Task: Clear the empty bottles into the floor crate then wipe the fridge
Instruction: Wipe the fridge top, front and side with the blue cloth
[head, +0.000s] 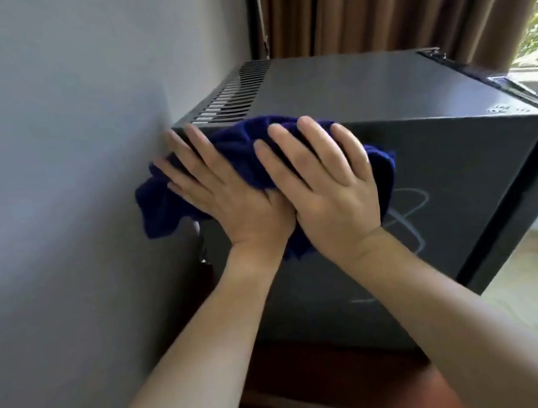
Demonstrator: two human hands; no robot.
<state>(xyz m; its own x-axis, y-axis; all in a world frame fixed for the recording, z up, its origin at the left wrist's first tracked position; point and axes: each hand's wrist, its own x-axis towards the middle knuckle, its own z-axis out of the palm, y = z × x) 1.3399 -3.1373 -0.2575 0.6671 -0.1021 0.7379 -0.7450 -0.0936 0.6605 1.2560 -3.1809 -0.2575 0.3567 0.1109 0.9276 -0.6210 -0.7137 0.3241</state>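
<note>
Both hands flat, fingers straight: left hand (225, 196), right hand (323, 182) press blue cloth (240, 135) on fridge (447, 178) side, top rear edge by wall (48, 165).

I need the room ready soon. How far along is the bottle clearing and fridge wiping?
No bottles or crate show in this view, so whether they are cleared can't be confirmed. Wiping is in hand: the left hand and right hand press a blue cloth against the upper side edge of the black fridge. White smears lower on that side still look unwiped.
</note>
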